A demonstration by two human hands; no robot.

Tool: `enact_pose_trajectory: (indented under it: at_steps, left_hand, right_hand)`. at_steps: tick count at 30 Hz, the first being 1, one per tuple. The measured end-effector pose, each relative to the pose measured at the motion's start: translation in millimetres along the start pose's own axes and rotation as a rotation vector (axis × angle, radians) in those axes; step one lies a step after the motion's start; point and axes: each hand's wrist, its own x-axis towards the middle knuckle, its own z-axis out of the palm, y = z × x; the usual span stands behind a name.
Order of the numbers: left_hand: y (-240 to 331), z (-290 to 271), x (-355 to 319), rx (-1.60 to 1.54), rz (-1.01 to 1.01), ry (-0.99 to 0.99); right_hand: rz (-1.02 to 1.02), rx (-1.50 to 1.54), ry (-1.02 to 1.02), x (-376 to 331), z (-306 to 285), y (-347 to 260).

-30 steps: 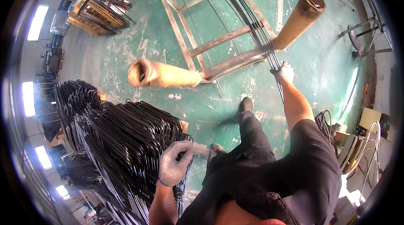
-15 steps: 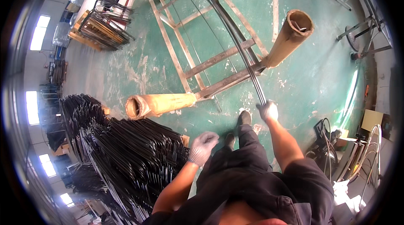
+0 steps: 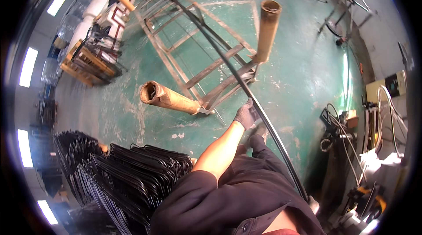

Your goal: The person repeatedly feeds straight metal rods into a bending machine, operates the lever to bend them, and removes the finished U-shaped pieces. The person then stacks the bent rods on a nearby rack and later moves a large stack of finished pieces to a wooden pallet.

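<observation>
In the head view, the left hand (image 3: 246, 115), wearing a dark glove, is reaching forward from a bare forearm and closing its fingers around a bundle of long black rods (image 3: 237, 76). The fingers are wrapping round the rods, so the hand is pinching them, not spreading. The rods are running in a long curve through that grip: above the hand they are stretching up and to the left across a metal frame (image 3: 184, 59) standing on the green floor (image 3: 307, 72); below the hand they are sweeping down and to the right, past the person's dark clothing.

The right hand (image 3: 313, 203) is showing only as a small pale patch at the lower end of the rods, just beside them. Whether its fingers are pressed on the rods I cannot tell.

Two brown cardboard tubes are sticking off the frame: one (image 3: 167, 98) lying toward the left of the hand, the other (image 3: 267, 30) standing above it, close to the rods.

A heap of bent black wire pieces (image 3: 132, 173) is lying at the lower left, well apart from the gripping hand.
</observation>
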Motion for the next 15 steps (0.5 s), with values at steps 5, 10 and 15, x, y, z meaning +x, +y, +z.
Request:
enact_pose_trajectory:
  at_steps: [5,10,15]
  left_hand:
    - [-65.5,22.6,-6.6,0.074,0.075,0.209]
    - [-97.1,52.1,-73.9,0.850,0.181,-0.072]
    - [-145.2,106.9,-112.0,0.734,0.057,-0.198]
  right_hand:
    - [0.020,0.092,0.235,-56.1,16.4,1.0]
    - [0.144,0.115,0.126,-48.2,17.4,-19.2]
    - [0.152,0.258,0.227,-62.0,40.4,128.6]
